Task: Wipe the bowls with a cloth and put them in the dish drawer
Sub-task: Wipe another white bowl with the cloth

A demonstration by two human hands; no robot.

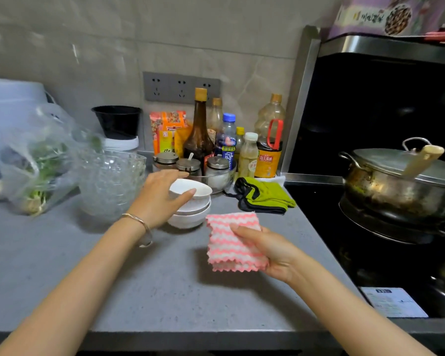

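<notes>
A stack of white bowls [190, 211] stands on the grey counter [165, 291]. The top bowl [197, 187] is tilted. My left hand [159, 195] spans that top bowl, thumb on its near rim and fingers over the far side. My right hand [265, 249] holds a folded pink-and-white striped cloth [229, 241] just right of and in front of the stack, thumb on top of the cloth. No dish drawer is in view.
Stacked glass bowls [111, 183] and a plastic bag of greens [36, 160] stand at the left. Sauce bottles [199, 134] and seasoning jars [217, 168] line the back wall. A green cloth [265, 196] lies right of the bowls. A lidded pot [401, 181] sits on the black stove.
</notes>
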